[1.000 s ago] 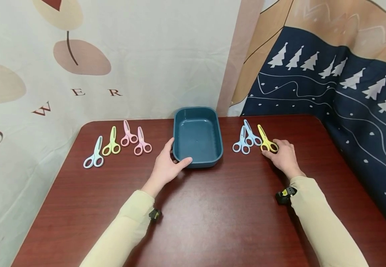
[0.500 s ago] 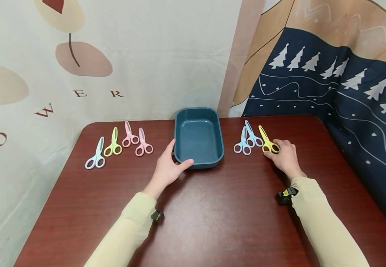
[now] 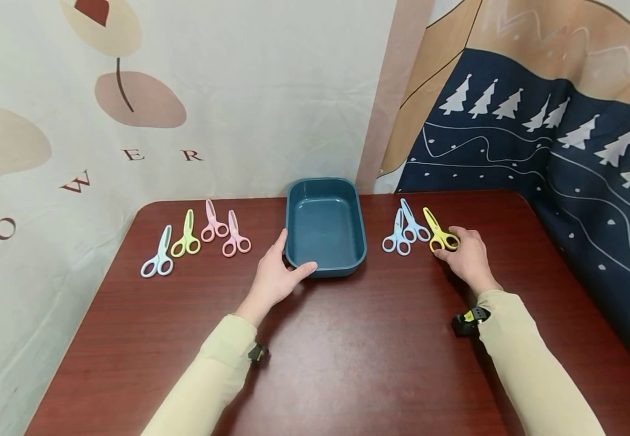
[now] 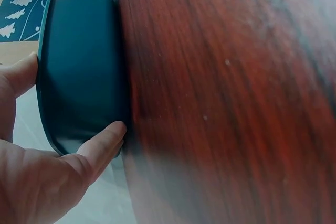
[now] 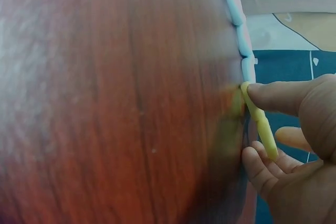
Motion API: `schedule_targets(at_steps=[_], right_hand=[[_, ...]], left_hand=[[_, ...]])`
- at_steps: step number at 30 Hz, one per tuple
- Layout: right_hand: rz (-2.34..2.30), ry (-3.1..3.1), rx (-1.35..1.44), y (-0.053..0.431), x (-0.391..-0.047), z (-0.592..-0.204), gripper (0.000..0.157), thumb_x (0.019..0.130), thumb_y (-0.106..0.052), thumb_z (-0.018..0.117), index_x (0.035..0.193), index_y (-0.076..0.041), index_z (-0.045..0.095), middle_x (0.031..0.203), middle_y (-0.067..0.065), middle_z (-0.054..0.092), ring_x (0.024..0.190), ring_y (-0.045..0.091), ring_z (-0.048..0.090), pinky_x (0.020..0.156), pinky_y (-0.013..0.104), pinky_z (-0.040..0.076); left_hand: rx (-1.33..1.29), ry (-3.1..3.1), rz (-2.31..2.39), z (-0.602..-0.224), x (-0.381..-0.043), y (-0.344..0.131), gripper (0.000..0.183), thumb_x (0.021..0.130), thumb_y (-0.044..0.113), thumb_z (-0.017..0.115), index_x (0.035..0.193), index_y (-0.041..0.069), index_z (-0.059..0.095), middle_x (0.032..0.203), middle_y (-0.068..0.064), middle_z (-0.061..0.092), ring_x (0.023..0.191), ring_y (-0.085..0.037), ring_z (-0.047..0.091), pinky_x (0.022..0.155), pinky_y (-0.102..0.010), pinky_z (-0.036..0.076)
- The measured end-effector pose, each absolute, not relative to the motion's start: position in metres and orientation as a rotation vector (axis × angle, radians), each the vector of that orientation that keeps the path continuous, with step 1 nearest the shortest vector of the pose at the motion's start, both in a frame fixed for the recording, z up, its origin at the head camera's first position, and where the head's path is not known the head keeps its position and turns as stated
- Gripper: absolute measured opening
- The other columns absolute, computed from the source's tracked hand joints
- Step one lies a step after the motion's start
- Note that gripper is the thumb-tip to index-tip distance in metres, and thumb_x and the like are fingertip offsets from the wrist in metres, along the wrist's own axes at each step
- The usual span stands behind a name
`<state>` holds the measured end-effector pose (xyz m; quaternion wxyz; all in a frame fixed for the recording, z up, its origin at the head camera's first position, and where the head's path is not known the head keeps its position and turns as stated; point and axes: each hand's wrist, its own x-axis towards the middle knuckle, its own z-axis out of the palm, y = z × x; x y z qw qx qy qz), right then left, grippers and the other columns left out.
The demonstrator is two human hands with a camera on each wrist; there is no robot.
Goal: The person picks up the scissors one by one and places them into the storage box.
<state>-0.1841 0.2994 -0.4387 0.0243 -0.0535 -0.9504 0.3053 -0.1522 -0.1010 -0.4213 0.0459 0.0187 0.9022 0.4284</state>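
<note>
A deep teal rectangular box [image 3: 325, 227] stands near the back edge of the table. My left hand [image 3: 273, 275] rests on its near left corner, thumb along the front wall and straight fingers against the left side. The left wrist view shows the same box [image 4: 79, 72] between thumb and fingers. My right hand [image 3: 467, 254] pinches the handle loops of the yellow scissors [image 3: 439, 229] between thumb and fingers. In the right wrist view the yellow scissors [image 5: 262, 127] appear edge-on, slanted. Beside them lie two overlapping pairs of blue scissors [image 3: 397, 236].
Left of the box lie light blue scissors [image 3: 159, 254], yellow-green scissors [image 3: 186, 236] and two pairs of pink scissors [image 3: 235, 236]. The dark red-brown table [image 3: 342, 357] meets a pale patterned cloth [image 3: 271, 109] behind and a navy tree-print cloth [image 3: 483, 157] at right.
The yellow scissors have shifted slightly right and away from the blue ones, together with my right hand. The left hand keeps its place on the box. The head view has drifted a little.
</note>
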Motion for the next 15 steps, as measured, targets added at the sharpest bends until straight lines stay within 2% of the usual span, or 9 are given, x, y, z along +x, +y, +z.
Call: schedule_targets(at_steps=[9, 15], right_hand=[[1.007, -2.962, -0.278, 0.3005, -0.1858, -0.4345, 0.066, 0.092, -0.015, 0.076, 0.143, 0.014, 0.046, 0.135, 0.038, 0.054, 0.116, 0.05, 0.051, 0.102, 0.061, 0.043], [1.099, -2.938, -0.354, 0.3002, -0.1869, -0.4341, 0.064, 0.093, -0.013, 0.074, 0.144, 0.013, 0.046, 0.137, 0.036, 0.055, 0.117, 0.047, 0.051, 0.103, 0.059, 0.045]], left_hand=[[0.035, 2.725, 1.432, -0.4225, -0.152, -0.1003, 0.103, 0.087, 0.033, 0.084, 0.165, 0.006, 0.022, 0.154, -0.022, 0.049, 0.116, -0.034, 0.066, 0.102, -0.048, 0.052], [0.012, 2.672, 1.529, -0.4266, -0.1533, -0.1015, 0.108, 0.084, 0.032, 0.087, 0.165, 0.005, 0.02, 0.155, -0.02, 0.048, 0.124, -0.033, 0.064, 0.1, -0.045, 0.055]])
